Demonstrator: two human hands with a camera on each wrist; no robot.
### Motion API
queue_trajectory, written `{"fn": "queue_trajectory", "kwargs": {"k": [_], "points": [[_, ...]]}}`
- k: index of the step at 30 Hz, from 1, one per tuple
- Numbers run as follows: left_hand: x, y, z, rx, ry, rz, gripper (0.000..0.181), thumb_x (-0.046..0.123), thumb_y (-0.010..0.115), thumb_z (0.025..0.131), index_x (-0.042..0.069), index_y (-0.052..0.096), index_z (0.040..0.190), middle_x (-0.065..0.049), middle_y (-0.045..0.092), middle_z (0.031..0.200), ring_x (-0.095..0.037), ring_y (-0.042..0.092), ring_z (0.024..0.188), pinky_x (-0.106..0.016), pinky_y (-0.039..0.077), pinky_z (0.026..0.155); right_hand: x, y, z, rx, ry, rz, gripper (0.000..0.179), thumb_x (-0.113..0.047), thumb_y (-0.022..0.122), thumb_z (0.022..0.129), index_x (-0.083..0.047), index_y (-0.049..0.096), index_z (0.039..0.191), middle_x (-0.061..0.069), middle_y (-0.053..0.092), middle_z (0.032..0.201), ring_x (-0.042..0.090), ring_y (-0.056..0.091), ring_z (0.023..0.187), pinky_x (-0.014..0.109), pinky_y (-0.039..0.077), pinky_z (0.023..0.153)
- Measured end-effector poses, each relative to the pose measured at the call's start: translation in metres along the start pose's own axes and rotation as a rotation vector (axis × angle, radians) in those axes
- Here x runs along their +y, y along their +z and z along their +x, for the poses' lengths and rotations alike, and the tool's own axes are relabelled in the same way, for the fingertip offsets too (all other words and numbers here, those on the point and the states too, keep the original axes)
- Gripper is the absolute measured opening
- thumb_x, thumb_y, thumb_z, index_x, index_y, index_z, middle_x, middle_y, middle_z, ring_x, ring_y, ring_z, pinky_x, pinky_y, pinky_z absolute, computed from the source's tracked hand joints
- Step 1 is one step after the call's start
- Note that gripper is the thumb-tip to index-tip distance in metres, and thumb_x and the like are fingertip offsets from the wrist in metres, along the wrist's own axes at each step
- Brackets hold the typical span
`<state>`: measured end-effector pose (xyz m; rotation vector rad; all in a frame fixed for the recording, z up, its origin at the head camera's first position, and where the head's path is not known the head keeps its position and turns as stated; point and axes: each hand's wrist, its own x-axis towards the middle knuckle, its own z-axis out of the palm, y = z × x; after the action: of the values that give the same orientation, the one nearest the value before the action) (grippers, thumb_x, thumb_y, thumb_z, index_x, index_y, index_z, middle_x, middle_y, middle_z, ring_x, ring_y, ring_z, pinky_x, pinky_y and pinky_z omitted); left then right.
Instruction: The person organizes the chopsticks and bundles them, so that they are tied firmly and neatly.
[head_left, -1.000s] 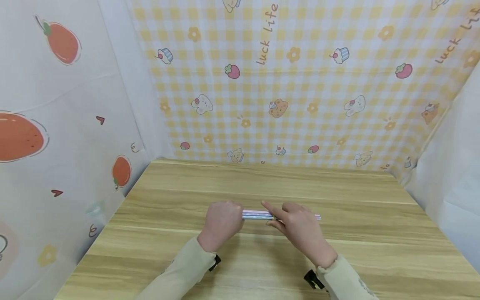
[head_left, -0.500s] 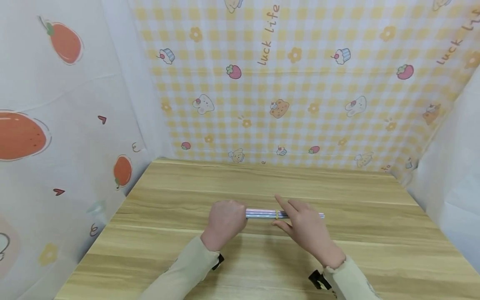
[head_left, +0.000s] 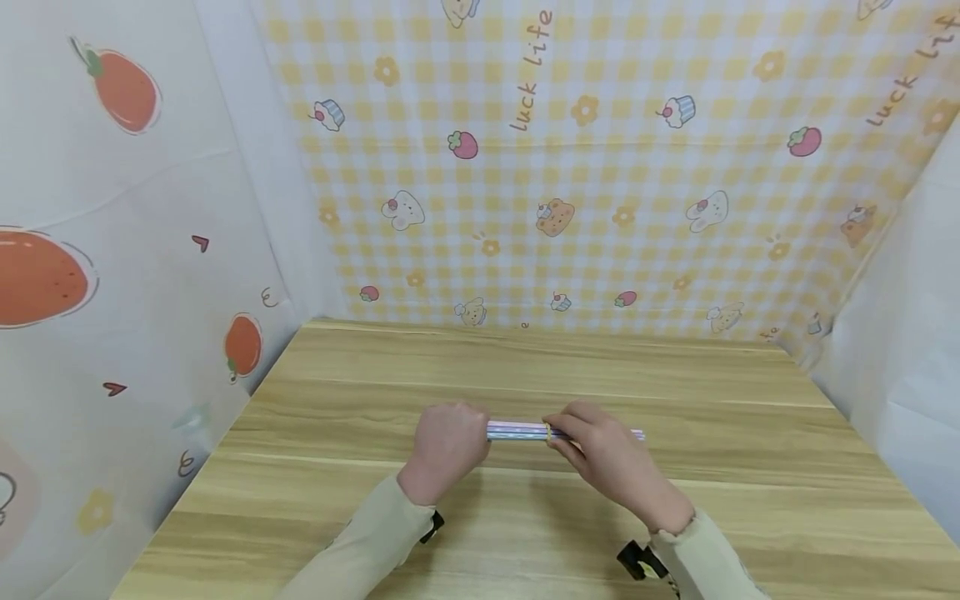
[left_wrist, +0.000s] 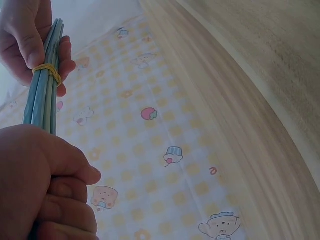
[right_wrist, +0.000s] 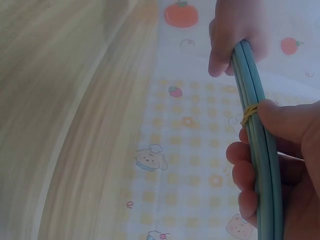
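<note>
A bundle of thin pastel sticks [head_left: 516,431] lies level above the table, bound by a yellow rubber band [head_left: 548,432]. My left hand [head_left: 450,442] grips one end in a fist, hiding that end. Around the other part, my right hand [head_left: 611,458] holds the sticks with thumb and curled fingers. In the right wrist view the thumb presses the sticks right beside the band [right_wrist: 249,114], and the fingertips wrap the far side. The left wrist view shows the sticks [left_wrist: 42,102] running from the fist up into the right hand.
A wood-grain table [head_left: 360,358] spreads beneath both hands. Behind it hangs a yellow checked cloth [head_left: 480,192] with cartoon prints. White printed cloth [head_left: 150,200] borders the left, and plain white cloth [head_left: 907,333] the right.
My right index finger, raised off the sticks earlier, has come down beside the rubber band, and the thumb and fingers now close round the bundle there. My left hand keeps its grip.
</note>
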<state>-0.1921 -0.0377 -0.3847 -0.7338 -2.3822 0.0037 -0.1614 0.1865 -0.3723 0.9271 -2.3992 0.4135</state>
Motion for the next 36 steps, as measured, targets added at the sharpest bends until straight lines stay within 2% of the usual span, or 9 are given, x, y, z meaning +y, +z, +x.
{"fn": "queue_trajectory", "kwargs": {"k": [3,8,15,19,23,26,30,32,36], "points": [[0.000,0.001,-0.001,-0.005,0.000,0.008,0.042,-0.001,0.056,0.059,0.020,0.020,0.050,0.008,0.007,0.050,-0.006,0.004,0.048,-0.018,0.003,0.040,-0.002,0.002,0.000,-0.001,0.021,0.007,0.025,-0.014,0.077,0.077,-0.006,0.072,0.100,-0.005,0.057,0.081,-0.001,0.042,0.064,0.012,0.040,0.055],[0.000,0.000,-0.001,-0.013,0.000,0.032,0.043,0.005,0.066,0.064,0.020,0.029,0.047,0.009,0.013,0.046,-0.005,0.007,0.045,-0.018,0.006,0.037,-0.006,0.006,0.002,0.018,0.050,-0.053,0.031,-0.022,0.080,0.074,-0.014,0.074,0.103,-0.007,0.052,0.075,-0.002,0.035,0.059,0.011,0.033,0.050],[0.001,-0.001,-0.002,-0.021,-0.005,0.055,0.039,0.009,0.070,0.066,0.019,0.037,0.047,0.009,0.020,0.043,-0.005,0.009,0.042,-0.018,0.008,0.036,-0.011,0.011,0.006,0.062,0.035,-0.163,0.036,-0.034,0.079,0.070,-0.022,0.075,0.104,-0.009,0.047,0.066,-0.002,0.030,0.053,0.010,0.025,0.046],[0.001,-0.002,-0.001,-0.013,-0.003,0.050,0.039,0.010,0.070,0.067,0.019,0.038,0.047,0.009,0.020,0.043,-0.004,0.009,0.042,-0.018,0.008,0.036,-0.011,0.014,0.008,0.106,0.001,-0.211,0.038,-0.051,0.061,0.082,-0.025,0.074,0.107,-0.010,0.039,0.062,-0.002,0.021,0.051,0.011,0.018,0.045],[0.000,-0.002,-0.001,-0.016,-0.011,0.046,0.039,0.010,0.070,0.069,0.018,0.039,0.047,0.009,0.022,0.043,-0.004,0.009,0.042,-0.019,0.008,0.036,-0.010,0.014,0.010,0.125,-0.025,-0.227,0.051,-0.059,0.041,0.089,-0.024,0.073,0.109,-0.010,0.037,0.062,-0.002,0.018,0.053,0.011,0.017,0.045],[0.000,-0.002,0.000,-0.016,-0.015,0.044,0.039,0.009,0.070,0.068,0.018,0.038,0.047,0.009,0.021,0.043,-0.004,0.009,0.042,-0.018,0.008,0.036,-0.007,0.012,0.010,0.085,-0.032,-0.209,0.045,-0.053,0.056,0.085,-0.019,0.072,0.111,-0.009,0.042,0.065,-0.001,0.024,0.053,0.011,0.022,0.046],[-0.002,-0.003,-0.001,-0.017,-0.014,0.023,0.043,0.004,0.066,0.066,0.019,0.029,0.047,0.009,0.013,0.046,-0.005,0.007,0.045,-0.018,0.006,0.038,-0.005,0.007,0.008,0.010,-0.021,-0.139,0.042,-0.029,0.078,0.075,-0.008,0.070,0.110,-0.006,0.053,0.072,0.001,0.037,0.057,0.013,0.035,0.051],[-0.003,-0.003,-0.001,-0.018,-0.014,0.011,0.046,0.003,0.064,0.065,0.019,0.025,0.048,0.009,0.010,0.048,-0.005,0.006,0.046,-0.018,0.005,0.039,-0.004,0.005,0.007,-0.016,-0.013,-0.105,0.039,-0.020,0.080,0.073,-0.005,0.070,0.107,-0.004,0.057,0.077,0.002,0.043,0.060,0.015,0.040,0.054],[-0.003,-0.003,-0.002,-0.005,-0.004,0.010,0.049,0.004,0.064,0.065,0.020,0.021,0.050,0.009,0.009,0.048,-0.005,0.006,0.047,-0.018,0.005,0.039,-0.005,0.006,0.008,-0.055,-0.004,-0.065,0.029,-0.015,0.078,0.077,-0.003,0.071,0.102,-0.002,0.060,0.081,0.003,0.048,0.065,0.015,0.044,0.057]]}}
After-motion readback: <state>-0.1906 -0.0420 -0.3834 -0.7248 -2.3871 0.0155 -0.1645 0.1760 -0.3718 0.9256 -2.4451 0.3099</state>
